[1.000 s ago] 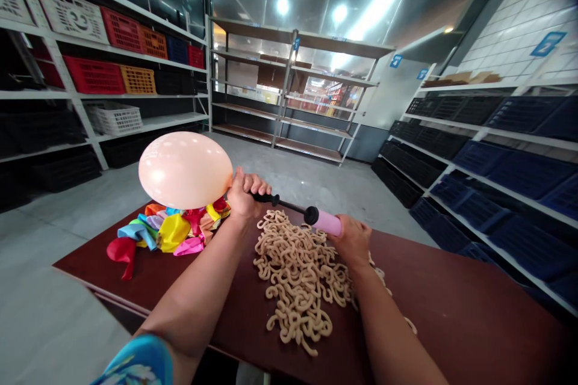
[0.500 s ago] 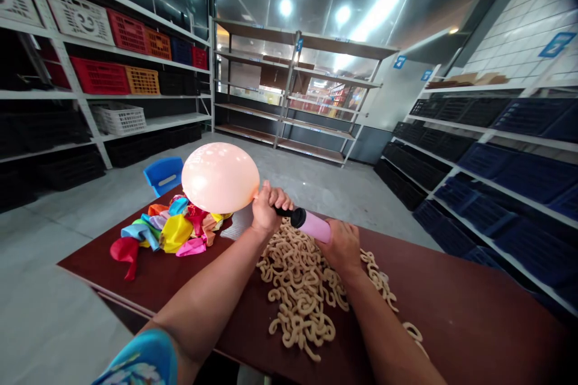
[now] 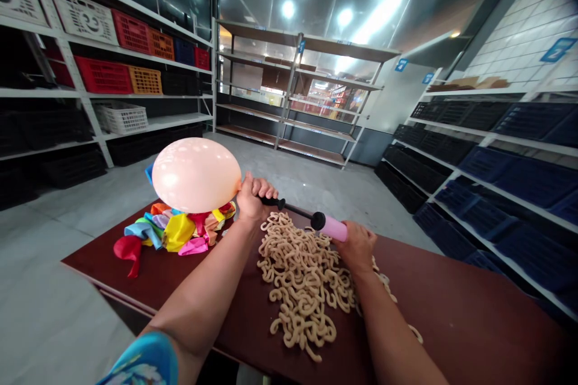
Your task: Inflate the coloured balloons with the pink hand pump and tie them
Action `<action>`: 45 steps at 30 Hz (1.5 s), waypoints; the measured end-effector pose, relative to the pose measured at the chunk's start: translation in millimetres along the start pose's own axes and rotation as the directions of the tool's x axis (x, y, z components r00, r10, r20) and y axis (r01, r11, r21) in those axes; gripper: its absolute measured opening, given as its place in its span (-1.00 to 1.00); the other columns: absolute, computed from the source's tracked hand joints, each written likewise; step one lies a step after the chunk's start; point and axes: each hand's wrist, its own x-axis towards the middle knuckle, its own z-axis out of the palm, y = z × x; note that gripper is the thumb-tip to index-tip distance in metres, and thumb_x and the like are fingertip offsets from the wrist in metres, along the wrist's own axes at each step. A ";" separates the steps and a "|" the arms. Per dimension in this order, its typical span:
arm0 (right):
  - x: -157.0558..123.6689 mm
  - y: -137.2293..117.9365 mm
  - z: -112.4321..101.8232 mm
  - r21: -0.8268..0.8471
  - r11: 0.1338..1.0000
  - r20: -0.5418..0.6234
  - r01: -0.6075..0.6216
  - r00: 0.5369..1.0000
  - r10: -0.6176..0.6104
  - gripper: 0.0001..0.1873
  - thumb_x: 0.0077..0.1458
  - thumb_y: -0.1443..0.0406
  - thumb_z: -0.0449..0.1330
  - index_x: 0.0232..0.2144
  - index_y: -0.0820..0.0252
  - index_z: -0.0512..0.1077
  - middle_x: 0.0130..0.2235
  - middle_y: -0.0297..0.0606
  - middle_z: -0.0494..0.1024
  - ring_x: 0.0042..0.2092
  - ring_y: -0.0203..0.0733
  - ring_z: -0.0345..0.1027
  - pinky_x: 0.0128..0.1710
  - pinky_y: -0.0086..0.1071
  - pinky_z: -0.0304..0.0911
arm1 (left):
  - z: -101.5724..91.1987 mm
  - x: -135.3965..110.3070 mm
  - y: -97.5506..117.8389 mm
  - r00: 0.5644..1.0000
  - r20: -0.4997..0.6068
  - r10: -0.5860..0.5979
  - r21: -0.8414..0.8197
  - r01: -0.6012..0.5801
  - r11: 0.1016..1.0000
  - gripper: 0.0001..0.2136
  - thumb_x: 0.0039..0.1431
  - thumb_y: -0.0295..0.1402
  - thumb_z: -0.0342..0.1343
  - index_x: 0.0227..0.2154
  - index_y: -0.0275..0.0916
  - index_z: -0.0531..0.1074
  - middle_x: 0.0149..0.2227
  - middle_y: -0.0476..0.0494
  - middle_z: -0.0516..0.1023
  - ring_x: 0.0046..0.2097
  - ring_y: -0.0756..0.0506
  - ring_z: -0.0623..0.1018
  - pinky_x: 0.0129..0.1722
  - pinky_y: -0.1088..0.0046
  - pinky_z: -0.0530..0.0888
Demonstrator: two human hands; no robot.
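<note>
A peach balloon [image 3: 195,174], inflated, sticks out to the left of my left hand [image 3: 251,197]. That hand is closed around the balloon's neck and the black front end of a hand pump. The pump's thin black rod [image 3: 293,210] is drawn out. My right hand [image 3: 358,245] is closed around the pump's pink barrel [image 3: 335,228]. Both hands hover over a brown table [image 3: 451,307].
A heap of flat, bright balloons [image 3: 174,230] lies on the table's left part. A pile of beige curved clips [image 3: 301,279] lies under the pump. Shelves with crates stand left, behind and right. A blue chair is mostly hidden behind the balloon.
Half a second ago the pump was pushed in, with my hands close together. Now my right hand has drawn the barrel back and the rod shows again. The balloon has shifted left.
</note>
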 end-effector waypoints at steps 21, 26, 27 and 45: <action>3.2 -19.0 -10.0 0.000 0.996 0.025 0.086 0.996 -0.086 -0.68 -0.06 0.19 0.09 -0.22 0.19 0.29 -0.32 -0.25 0.41 -0.19 -0.13 0.19 -0.11 -0.27 -0.13 | -3.7 1.1 -8.9 0.998 -0.052 -0.042 0.013 0.043 0.999 -0.47 0.04 -0.09 0.03 -0.72 -0.24 -0.18 -0.73 0.07 -0.04 -0.67 0.06 0.17 -0.60 0.45 0.22; 2.1 -6.5 -5.5 -0.060 0.998 0.015 0.005 1.000 -0.004 -0.75 -0.07 0.23 0.07 -0.28 0.19 0.31 -0.35 -0.25 0.41 -0.22 -0.13 0.18 -0.14 -0.27 -0.14 | -8.4 5.0 -1.7 0.997 -0.075 -0.017 0.014 0.018 1.000 -0.47 0.04 -0.07 0.02 -0.71 -0.23 -0.18 -0.72 0.08 -0.05 -0.67 0.07 0.16 -0.60 0.46 0.22; 1.6 -7.2 -5.0 -0.068 0.998 0.013 0.009 1.000 -0.009 -0.75 -0.07 0.23 0.07 -0.28 0.20 0.31 -0.34 -0.23 0.41 -0.22 -0.12 0.18 -0.14 -0.27 -0.14 | -9.2 4.0 -4.9 0.997 -0.074 -0.027 0.011 0.028 1.000 -0.47 0.05 -0.07 0.02 -0.71 -0.24 -0.17 -0.72 0.08 -0.04 -0.66 0.07 0.16 -0.60 0.46 0.22; -0.9 -26.2 -3.4 0.035 0.991 0.024 0.131 0.991 -0.131 -0.66 -0.03 0.18 0.07 -0.19 0.22 0.30 -0.29 -0.20 0.42 -0.19 -0.10 0.20 -0.11 -0.26 -0.10 | -9.0 -4.0 -26.1 0.994 -0.059 -0.090 0.014 0.091 0.996 -0.51 0.08 -0.11 0.00 -0.72 -0.23 -0.14 -0.71 0.06 -0.02 -0.66 0.05 0.18 -0.58 0.43 0.23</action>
